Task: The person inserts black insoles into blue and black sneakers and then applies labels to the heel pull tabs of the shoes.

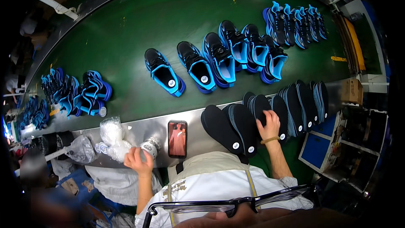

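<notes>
My left hand (pixel 140 161) is at the near metal edge, its bent fingers closed on the side of a roll of round white stickers (pixel 150 146). Part of the roll is hidden by the fingers. To the right, my right hand (pixel 269 127) has its fingers apart on a stack of black insoles (pixel 256 106). More stacks of black insoles (pixel 217 126) lie on both sides of it, several with a round white sticker (pixel 235 145) at the heel. Beyond them stands a row of black and blue sneakers (pixel 217 57); the two leftmost show white stickers inside.
A phone (pixel 177 139) lies on the metal ledge between my hands. Crumpled clear plastic (pixel 113 133) sits to the left. More sneakers stand at the far left (pixel 90 93) and far right (pixel 295 25) of the green work surface (pixel 126 29). A blue-and-white shelf unit (pixel 318 147) is at right.
</notes>
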### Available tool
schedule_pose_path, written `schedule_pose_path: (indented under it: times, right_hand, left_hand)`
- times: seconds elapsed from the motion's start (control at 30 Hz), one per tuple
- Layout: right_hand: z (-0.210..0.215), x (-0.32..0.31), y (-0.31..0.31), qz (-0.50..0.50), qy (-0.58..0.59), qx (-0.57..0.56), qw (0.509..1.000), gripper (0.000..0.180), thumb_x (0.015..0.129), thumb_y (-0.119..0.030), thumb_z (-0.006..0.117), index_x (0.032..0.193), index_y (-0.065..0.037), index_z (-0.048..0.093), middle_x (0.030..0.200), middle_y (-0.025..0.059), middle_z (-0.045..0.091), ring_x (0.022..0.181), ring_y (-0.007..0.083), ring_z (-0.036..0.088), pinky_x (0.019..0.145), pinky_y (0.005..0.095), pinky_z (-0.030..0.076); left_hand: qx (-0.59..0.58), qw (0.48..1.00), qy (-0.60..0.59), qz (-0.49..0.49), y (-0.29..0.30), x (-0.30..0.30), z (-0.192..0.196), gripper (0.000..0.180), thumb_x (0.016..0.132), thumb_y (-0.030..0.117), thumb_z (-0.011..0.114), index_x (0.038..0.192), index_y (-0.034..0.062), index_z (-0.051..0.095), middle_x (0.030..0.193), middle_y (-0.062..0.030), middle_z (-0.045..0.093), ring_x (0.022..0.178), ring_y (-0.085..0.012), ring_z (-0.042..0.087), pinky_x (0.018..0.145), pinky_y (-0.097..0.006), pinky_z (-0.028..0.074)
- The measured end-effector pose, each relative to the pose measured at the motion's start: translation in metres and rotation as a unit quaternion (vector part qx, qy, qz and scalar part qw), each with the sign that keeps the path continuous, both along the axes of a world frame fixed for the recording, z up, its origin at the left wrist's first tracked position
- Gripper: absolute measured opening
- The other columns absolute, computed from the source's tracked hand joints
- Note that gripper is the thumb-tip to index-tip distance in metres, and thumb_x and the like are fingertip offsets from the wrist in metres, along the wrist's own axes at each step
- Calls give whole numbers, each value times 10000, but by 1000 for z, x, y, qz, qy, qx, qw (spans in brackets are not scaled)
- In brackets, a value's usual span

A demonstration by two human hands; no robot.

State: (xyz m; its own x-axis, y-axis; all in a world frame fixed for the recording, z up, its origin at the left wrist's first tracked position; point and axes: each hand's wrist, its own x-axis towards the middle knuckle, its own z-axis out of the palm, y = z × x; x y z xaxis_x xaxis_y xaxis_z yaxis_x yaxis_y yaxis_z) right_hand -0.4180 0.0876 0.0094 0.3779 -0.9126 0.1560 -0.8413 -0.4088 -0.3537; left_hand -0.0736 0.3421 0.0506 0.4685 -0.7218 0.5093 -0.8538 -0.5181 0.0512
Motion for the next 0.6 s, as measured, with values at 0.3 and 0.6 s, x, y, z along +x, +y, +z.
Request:
schedule_pose_path:
  times: [0.3, 0.6]
  right_hand:
    - [-6, -38, 15, -55, 73, 108, 990, 565, 533, -230, 728, 988, -57, 441, 1020, 127, 455, 973, 315, 416, 792, 392, 351]
    - [89, 2, -41, 35, -118, -39, 992, 391, 571, -132, 700, 923, -50, 550, 1042, 169, 466, 840, 301, 476, 727, 340, 407]
  left_hand:
    - [-13, 891, 209, -403, -306, -41, 13, 657, 592, 264, 684, 1167, 123, 399, 1031, -163, 443, 944, -328, 432, 790, -412, 352]
    - [151, 782, 524, -303, -410, -1, -32, 310, 780, 278, 530, 880, -15, 545, 660, -63, 531, 603, -136, 489, 557, -271, 405]
